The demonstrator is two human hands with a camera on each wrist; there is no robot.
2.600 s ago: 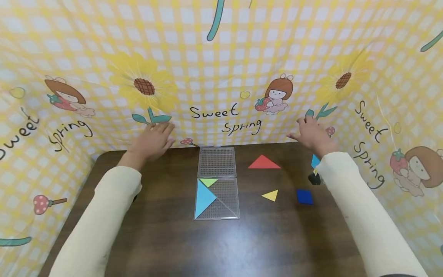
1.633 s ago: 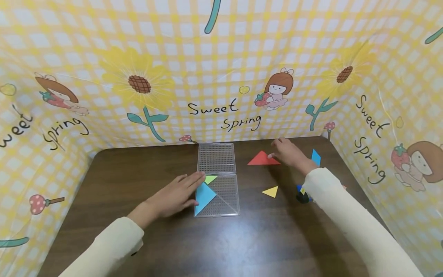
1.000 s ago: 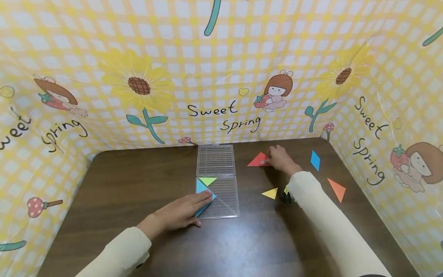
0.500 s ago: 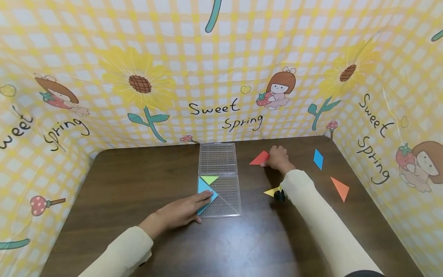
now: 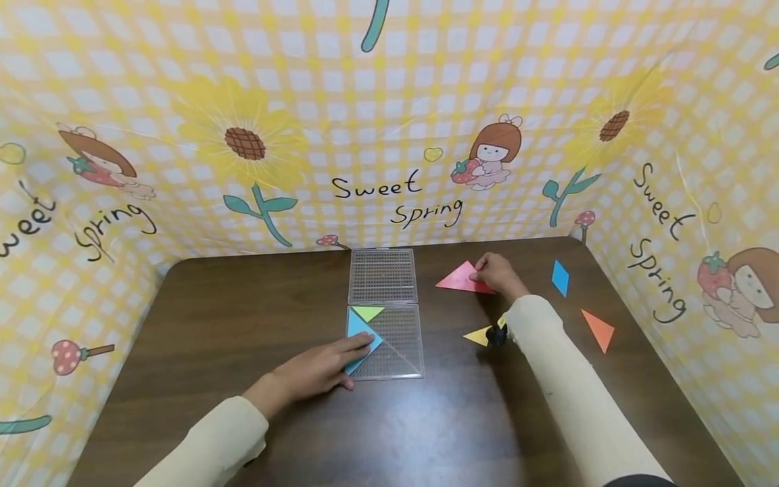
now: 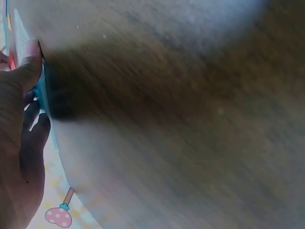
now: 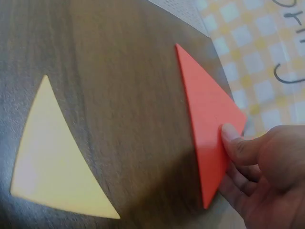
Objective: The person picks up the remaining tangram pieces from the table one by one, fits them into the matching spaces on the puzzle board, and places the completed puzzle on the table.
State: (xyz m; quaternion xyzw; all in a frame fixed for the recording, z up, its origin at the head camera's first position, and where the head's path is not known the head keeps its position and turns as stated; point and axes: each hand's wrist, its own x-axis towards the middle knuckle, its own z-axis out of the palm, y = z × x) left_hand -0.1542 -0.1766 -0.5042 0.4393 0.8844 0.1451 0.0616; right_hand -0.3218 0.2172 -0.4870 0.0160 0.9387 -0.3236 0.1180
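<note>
Table — glossy wood-grain; case — clear plastic; red triangle smooth

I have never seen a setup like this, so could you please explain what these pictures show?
There is no robot here, just someone's left hand and right hand, both bare. The large picture comes from a camera worn on the head, looking forward and down; the two smaller ones come from cameras worn on each wrist. On the dark table lies a clear case in two square halves, with a blue triangle and a green triangle on the nearer half. The left hand rests on the blue triangle, while the right hand pinches a red triangle. Also on the table are a yellow triangle, an orange triangle and a blue parallelogram.
</note>
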